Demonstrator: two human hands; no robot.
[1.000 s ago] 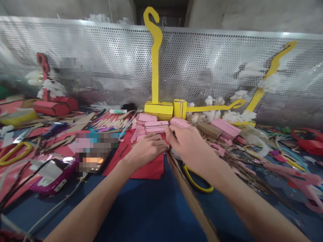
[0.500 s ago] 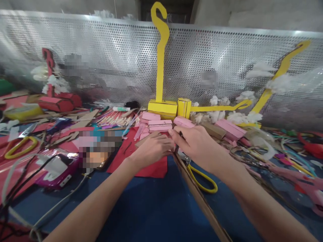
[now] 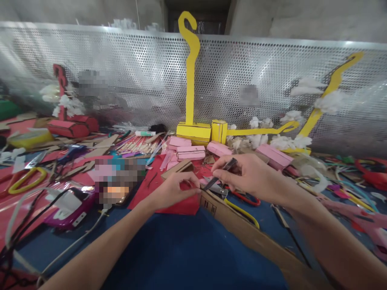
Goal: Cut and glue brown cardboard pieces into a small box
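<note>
My left hand [image 3: 178, 188] pinches the far end of a long brown cardboard strip [image 3: 242, 223], which runs down toward the bottom right and shows printed marks near its tip. In my right hand [image 3: 242, 171] is a dark, slim cutter knife [image 3: 222, 171], its lower end at the strip's tip beside my left fingertips. Whether the blade touches the cardboard I cannot tell. Scissors with yellow and red handles [image 3: 244, 197] lie partly hidden behind the strip. Under my left hand is a sheet of red paper [image 3: 178, 207] on the blue table [image 3: 181, 249].
Pink boxes [image 3: 191, 153] and a yellow hook-topped stand [image 3: 190, 88] are beyond my hands, before a perforated metal panel [image 3: 136, 72]. To the left are a purple power adapter [image 3: 68, 211], cables and yellow-handled scissors [image 3: 28, 179]. A pink glue gun [image 3: 356, 213] lies right.
My right hand has drawn back rightward from the left hand, exposing the knife. The cardboard strip has turned its broad face toward me, and my left fingers now pinch its tip.
</note>
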